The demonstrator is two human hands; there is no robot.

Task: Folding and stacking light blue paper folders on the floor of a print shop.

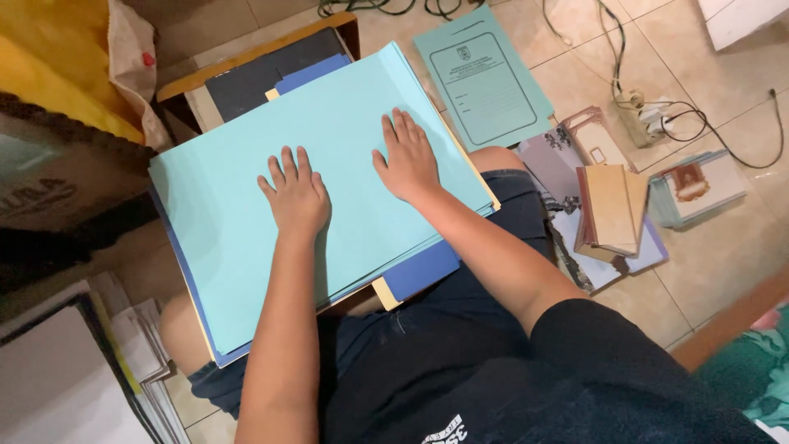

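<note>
Hands lie flat, fingers spread, gripping nothing: the left hand (297,196) and right hand (407,160) press the light blue folder (246,205) atop a stack on the lap, apparently to keep it from sliding. Its near corner overhangs the knee (darker sheets poke out beneath). Right, booklets (612,210) and a green folder (481,78) crowd the floor; a box (57,189) hems the left.
</note>
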